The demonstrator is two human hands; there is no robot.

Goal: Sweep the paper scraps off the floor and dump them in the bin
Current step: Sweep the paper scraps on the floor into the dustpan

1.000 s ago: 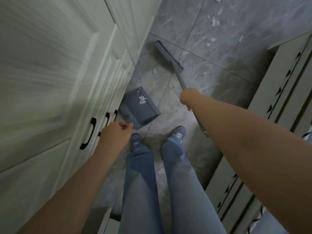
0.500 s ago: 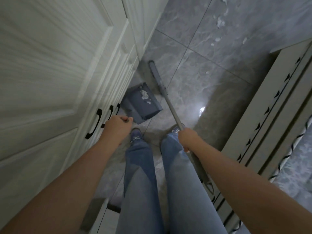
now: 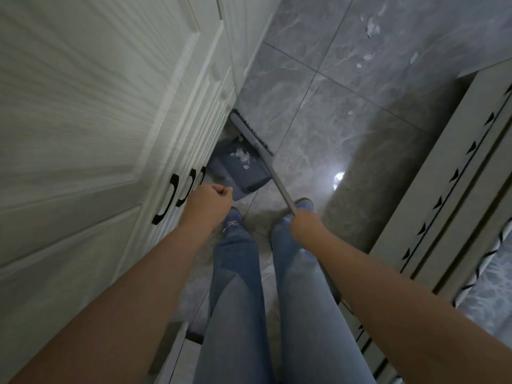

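Note:
My right hand (image 3: 303, 223) grips the grey handle of a broom (image 3: 279, 184). The broom's head (image 3: 250, 133) lies at the open mouth of a dark blue dustpan (image 3: 241, 176), close to the cabinet base. A small pile of white paper scraps (image 3: 242, 156) lies inside the pan. My left hand (image 3: 210, 199) is curled in a fist just above the pan's near end, apparently round its upright handle, which the hand hides. More paper scraps (image 3: 371, 27) lie scattered on the grey tiled floor farther away, with one scrap (image 3: 350, 112) nearer.
White cabinet doors with black handles (image 3: 166, 200) run along the left. A white piece of furniture with dark triangle marks (image 3: 457, 176) stands on the right. My legs in jeans and blue shoes (image 3: 303, 203) stand between them. A lamp reflection (image 3: 338, 178) shines on the floor.
The broom head swept from the open floor leftward to the dustpan mouth by the cabinet. My right hand pulled back toward my legs. More scraps lie in the pan.

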